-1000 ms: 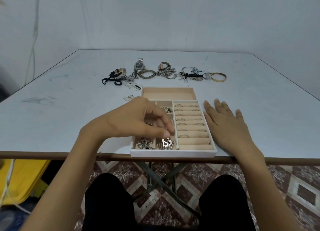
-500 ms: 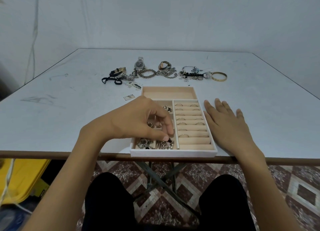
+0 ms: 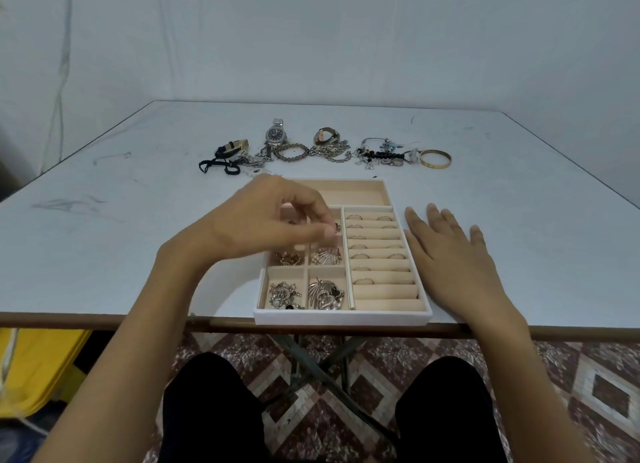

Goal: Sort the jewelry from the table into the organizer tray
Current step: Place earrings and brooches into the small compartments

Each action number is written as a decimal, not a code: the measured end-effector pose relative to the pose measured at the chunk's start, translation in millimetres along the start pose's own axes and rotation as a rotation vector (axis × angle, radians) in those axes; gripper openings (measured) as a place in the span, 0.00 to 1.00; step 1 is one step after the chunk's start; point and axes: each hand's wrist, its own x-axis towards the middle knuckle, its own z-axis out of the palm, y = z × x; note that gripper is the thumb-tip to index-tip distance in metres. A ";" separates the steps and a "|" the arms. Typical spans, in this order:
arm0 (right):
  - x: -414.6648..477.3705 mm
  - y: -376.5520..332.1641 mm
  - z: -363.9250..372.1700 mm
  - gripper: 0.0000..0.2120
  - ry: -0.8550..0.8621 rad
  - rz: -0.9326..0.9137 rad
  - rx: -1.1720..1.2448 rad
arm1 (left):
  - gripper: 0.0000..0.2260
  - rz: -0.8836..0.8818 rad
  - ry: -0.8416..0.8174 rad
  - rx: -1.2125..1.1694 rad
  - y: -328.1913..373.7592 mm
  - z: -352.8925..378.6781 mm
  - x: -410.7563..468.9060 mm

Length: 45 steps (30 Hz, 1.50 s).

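A: Hovering over the tray (image 3: 343, 315), the left hand (image 3: 273, 220) has its fingers (image 3: 327, 233) pressed to the thumb; whether they pinch anything, I cannot tell. A dark bit (image 3: 337, 226) shows at the tips.

B: And the right hand (image 3: 453, 254)?

A: Flat on the desk (image 3: 138, 220) just beside the tray, fingers spread.

B: The risk?

A: The tray sits at the desk's near edge; a nudge could tip it to the tiled floor (image 3: 571, 393). Small pieces could also drop into the wrong compartment.

B: What's left?

A: Watches (image 3: 276, 135), chains (image 3: 332, 152) and a bangle (image 3: 435, 158) lie in a row well beyond the tray. The desk is pale, scuffed; grey wall behind, yellow bin (image 3: 38, 365) below left.
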 end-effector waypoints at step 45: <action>191.1 -23.8 -23.6 0.11 0.252 -0.106 0.125 | 0.03 -0.320 0.361 0.273 -107.1 -17.0 95.9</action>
